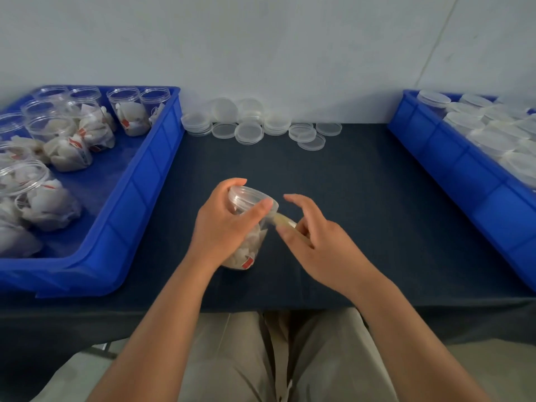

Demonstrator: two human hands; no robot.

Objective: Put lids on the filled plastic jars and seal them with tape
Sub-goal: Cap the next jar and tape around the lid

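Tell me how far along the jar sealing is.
Looks done: lidded jars sit in the right bin. In hand: left hand grips a lidded jar while right hand holds tape against it. Left: open filled jars in the left bin.

No legible text anywhere; red tags (247,262) on jar (255,240) contents too blurred to read.

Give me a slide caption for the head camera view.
Left hand grips a filled jar; right hand holds tape beside its lid.

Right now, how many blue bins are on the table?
2. The left bin sits on the left of the table; the right bin on its right, both cut off by the frame.
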